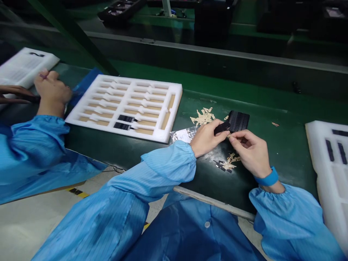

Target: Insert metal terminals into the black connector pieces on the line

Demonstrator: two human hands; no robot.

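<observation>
Smooth green bench | left hand grips slotted black part | right hand pinches tan sliver

Loose pieces on table between foam tray and slotted block.

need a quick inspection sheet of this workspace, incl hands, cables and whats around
Surface: dark green bench, small fleck at right
Work pieces: black slotted piece; far pile of pale pieces; near pile, with black bits
Clutter: clear plastic bag beside left hand
Hands: left hand holds black slotted piece; right hand pinches at its edge, apparently on a pale piece
Cables: nothing seen for certain
Surroundings: foam tray holding black parts; another foam tray, right; co-worker's hand, far left
</observation>
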